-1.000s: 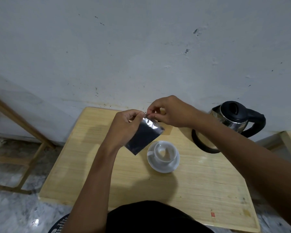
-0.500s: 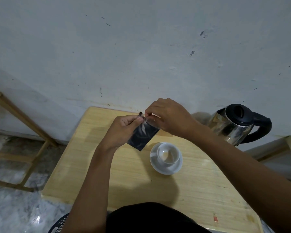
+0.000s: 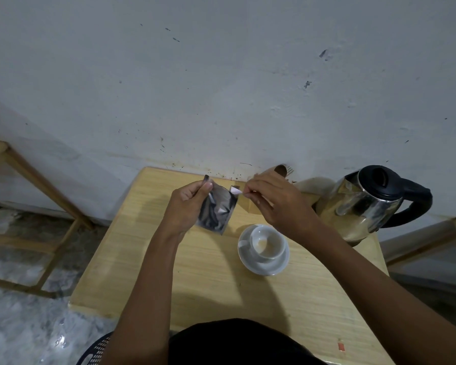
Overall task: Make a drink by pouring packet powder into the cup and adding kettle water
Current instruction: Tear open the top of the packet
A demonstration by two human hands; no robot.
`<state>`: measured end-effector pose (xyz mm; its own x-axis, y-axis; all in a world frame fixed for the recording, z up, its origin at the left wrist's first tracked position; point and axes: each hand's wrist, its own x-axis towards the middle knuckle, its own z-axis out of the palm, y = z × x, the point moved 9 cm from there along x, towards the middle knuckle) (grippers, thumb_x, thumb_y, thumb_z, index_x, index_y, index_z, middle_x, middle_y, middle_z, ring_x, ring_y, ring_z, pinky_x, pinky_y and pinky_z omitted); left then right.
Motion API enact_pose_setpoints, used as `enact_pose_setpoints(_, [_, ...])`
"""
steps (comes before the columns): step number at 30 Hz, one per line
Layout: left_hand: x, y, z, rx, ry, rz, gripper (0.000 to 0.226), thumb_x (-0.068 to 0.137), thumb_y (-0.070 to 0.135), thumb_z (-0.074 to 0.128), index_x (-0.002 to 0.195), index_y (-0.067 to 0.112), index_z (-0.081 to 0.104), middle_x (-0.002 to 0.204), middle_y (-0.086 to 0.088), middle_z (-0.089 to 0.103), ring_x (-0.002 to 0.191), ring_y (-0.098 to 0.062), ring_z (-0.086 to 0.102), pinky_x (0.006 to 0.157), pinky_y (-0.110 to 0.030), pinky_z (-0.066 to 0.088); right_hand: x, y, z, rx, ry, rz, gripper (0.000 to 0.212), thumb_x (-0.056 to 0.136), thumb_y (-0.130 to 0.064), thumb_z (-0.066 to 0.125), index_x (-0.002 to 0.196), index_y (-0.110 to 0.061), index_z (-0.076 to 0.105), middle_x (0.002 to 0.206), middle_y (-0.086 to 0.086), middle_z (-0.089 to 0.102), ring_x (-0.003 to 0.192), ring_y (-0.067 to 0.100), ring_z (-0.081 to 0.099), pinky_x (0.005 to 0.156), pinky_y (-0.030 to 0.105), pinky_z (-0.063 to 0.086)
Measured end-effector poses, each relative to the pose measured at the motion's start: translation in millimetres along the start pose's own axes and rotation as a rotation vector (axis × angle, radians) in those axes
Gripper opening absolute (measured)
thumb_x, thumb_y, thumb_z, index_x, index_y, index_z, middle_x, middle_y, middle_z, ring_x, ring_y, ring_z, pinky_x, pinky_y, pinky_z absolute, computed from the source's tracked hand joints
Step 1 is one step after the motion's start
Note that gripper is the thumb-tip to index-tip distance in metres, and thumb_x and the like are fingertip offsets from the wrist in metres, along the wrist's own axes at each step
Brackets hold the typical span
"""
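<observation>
Packet (image 3: 216, 214) top is pinched by fingers (image 3: 208, 186) of left hand (image 3: 186, 206) and right hand (image 3: 277, 204); cup (image 3: 267, 243) on saucer (image 3: 263, 268) sits below, kettle (image 3: 366, 204) near.

The left hand (image 3: 187, 206) grips the silver packet (image 3: 217, 213) by its upper left corner above the wooden table (image 3: 195, 285); the right hand (image 3: 277, 204) pinches a small strip (image 3: 236, 191) at the upper right corner, which appears partly torn away. A white cup (image 3: 267, 245) stands on a saucer (image 3: 263, 268) near the packet, with the steel kettle (image 3: 363, 204) at the table's far right.
</observation>
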<state>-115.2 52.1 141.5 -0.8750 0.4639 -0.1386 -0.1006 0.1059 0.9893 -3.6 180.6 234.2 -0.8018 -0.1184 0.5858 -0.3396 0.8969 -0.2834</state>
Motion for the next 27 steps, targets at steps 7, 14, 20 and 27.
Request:
enact_pose_setpoints(7, [-2.5, -16.5, -4.8, 0.008, 0.068, -0.043, 0.020, 0.094, 0.027, 0.054, 0.087, 0.026, 0.073, 0.075, 0.017, 0.071, 0.069, 0.010, 0.064, 0.060, -0.005, 0.048, -28.4, 23.8, -3.9, 0.101, 0.093, 0.212, 0.015, 0.093, -0.016, 0.057, 0.090, -0.004, 0.067, 0.085, -0.003, 0.061, 0.082, 0.003, 0.045, 0.077, 0.014, 0.039])
enact_pose_setpoints(14, [-5.5, -36.2, -42.7, 0.114, 0.220, -0.082, 0.019, 0.092, 0.031, 0.056, 0.079, 0.031, 0.069, 0.076, -0.007, 0.052, 0.071, -0.014, 0.046, 0.059, -0.023, 0.037, -56.4, 62.9, -17.5, 0.388, 0.301, 0.658, 0.008, 0.096, -0.012, 0.059, 0.095, -0.019, 0.062, 0.085, -0.005, 0.065, 0.078, 0.009, 0.060, 0.070, 0.016, 0.048])
enact_pose_setpoints(20, [-12.8, -39.6, -41.8, 0.158, 0.168, -0.106, 0.017, 0.092, 0.033, 0.056, 0.088, 0.029, 0.072, 0.055, 0.020, 0.056, 0.054, 0.003, 0.049, 0.053, -0.008, 0.038, -66.3, 84.2, 69.2, 0.454, -0.181, 0.950, 0.005, 0.093, -0.018, 0.063, 0.098, -0.017, 0.065, 0.090, -0.004, 0.068, 0.079, 0.009, 0.062, 0.062, 0.008, 0.046])
enact_pose_setpoints(27, [-23.8, -42.4, -32.2, 0.122, 0.162, -0.127, 0.019, 0.092, 0.033, 0.056, 0.092, 0.024, 0.073, 0.068, 0.008, 0.058, 0.062, -0.003, 0.050, 0.053, -0.007, 0.040, -54.2, 77.7, 154.0, 0.454, -0.436, 0.954, 0.007, 0.090, -0.018, 0.067, 0.093, -0.013, 0.068, 0.085, -0.002, 0.064, 0.081, 0.013, 0.059, 0.057, 0.014, 0.039])
